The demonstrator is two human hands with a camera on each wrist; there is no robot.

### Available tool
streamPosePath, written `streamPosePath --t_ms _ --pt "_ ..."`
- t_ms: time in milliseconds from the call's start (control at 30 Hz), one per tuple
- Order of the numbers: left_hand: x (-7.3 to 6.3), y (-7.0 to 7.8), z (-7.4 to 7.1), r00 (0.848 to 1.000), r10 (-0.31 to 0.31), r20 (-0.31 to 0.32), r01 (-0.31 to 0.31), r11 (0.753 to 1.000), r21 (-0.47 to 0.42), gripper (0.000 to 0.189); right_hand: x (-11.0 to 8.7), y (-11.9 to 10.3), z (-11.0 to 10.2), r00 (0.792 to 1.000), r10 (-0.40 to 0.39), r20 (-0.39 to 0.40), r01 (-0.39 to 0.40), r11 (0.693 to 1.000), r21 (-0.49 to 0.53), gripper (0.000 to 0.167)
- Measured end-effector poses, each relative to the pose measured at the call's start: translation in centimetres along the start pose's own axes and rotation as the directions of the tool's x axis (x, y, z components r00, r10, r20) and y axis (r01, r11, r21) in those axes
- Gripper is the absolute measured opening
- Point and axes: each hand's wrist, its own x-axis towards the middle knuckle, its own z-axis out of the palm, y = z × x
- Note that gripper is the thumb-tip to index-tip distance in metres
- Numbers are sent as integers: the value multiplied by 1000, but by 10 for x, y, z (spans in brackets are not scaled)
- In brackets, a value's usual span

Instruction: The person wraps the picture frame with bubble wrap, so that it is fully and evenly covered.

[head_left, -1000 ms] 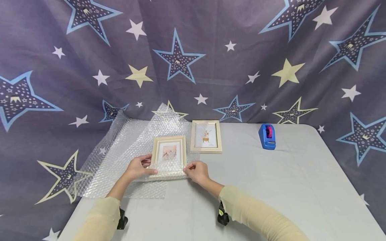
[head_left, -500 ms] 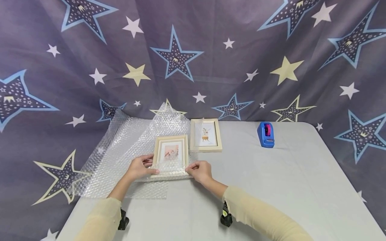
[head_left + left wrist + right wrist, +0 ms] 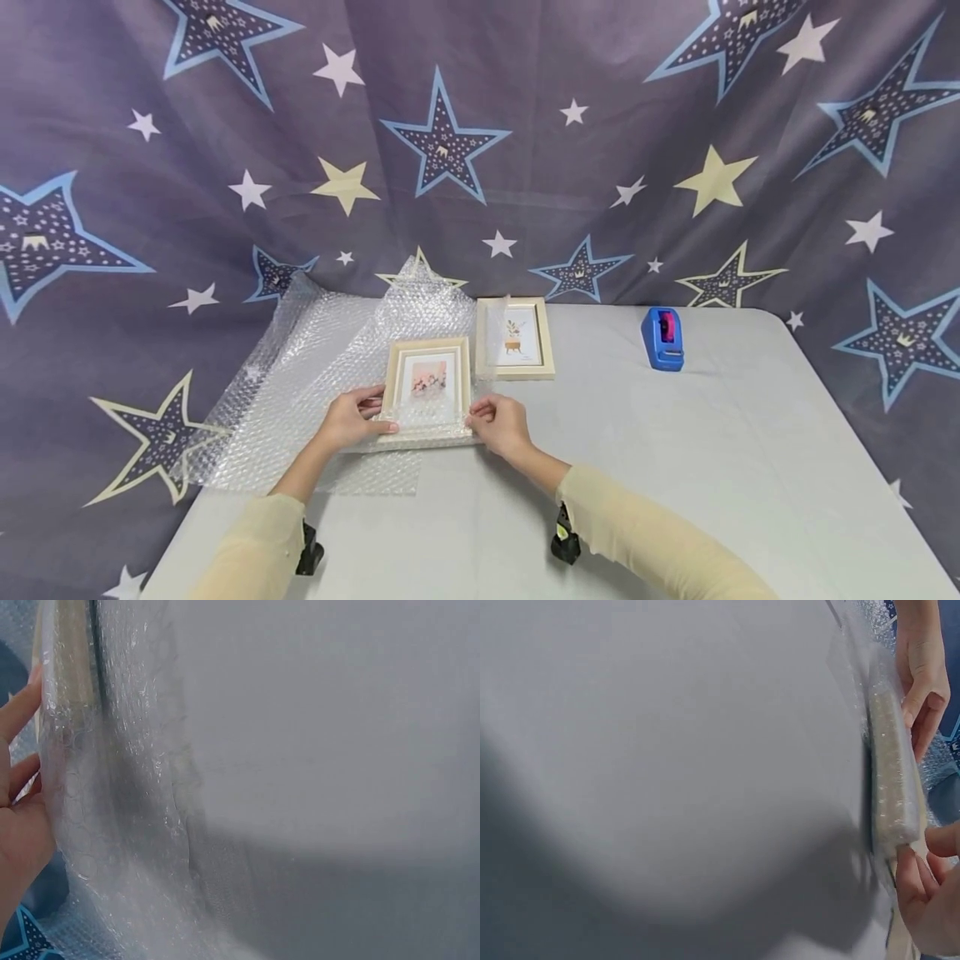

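Across the top and both sides of my head view hangs a star-printed cloth (image 3: 570, 175), and below it the pale worktop (image 3: 750, 433) fills the lower middle. The bubble wrap (image 3: 322, 358) spreads over the left of the worktop, one fold rising to a point against the cloth. At lower centre, the frame with the pink print (image 3: 429, 380) is face up against the wrap, its bottom edge covered by a turned-up strip. I expect it to be stiff and fairly light, with a face that could crack, so I would hold it by the wooden sides and off the front. The wrap should be limp, springy and slick; its loose edge wants a pinch.

The left hand (image 3: 351, 421) grips the frame's lower left, thumb in front and fingers behind. The right hand (image 3: 501, 427) pinches the wrap at the lower right corner, though I can't tell whether the wood is caught too. Just beyond, the frame with the plant print (image 3: 525, 342) lies partly under clear film. Smallest, at right, stands the blue tape dispenser (image 3: 663, 340).

Both wrist views cut off much of the work; I can't make out the frame's underside or whether it is raised.
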Motion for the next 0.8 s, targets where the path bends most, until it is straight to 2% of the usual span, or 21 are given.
streamPosePath --t_ms 133,233,333,400,467,533,600,800 --pt "0 1 0 1000 -1 -1 1 1000 3 77 4 -3 -5 989 -150 13 150 983 -101 16" --pt "-1 1 1 1000 -7 -4 7 1000 -2 77 5 -5 -8 958 -271 97 287 931 -225 24" --pt "-1 1 2 1000 -11 -4 11 1000 -7 76 4 -5 -10 896 -369 246 435 841 -322 31" --pt "-2 0 4 1000 -18 -4 18 1000 -7 75 3 -3 -10 834 -430 346 540 764 -354 31" --pt "-2 0 5 1000 -21 -9 21 1000 -2 74 1 0 -10 775 -478 413 621 695 -362 29" --pt "-1 0 5 1000 -25 -16 25 1000 2 74 0 3 -9 734 -517 440 673 641 -369 26" --pt "-1 1 5 1000 -19 -17 20 1000 11 73 0 7 -8 712 -548 439 699 612 -370 24" --pt "-1 4 4 1000 -12 -18 12 1000 2 73 2 11 -7 688 -576 441 724 580 -372 22"
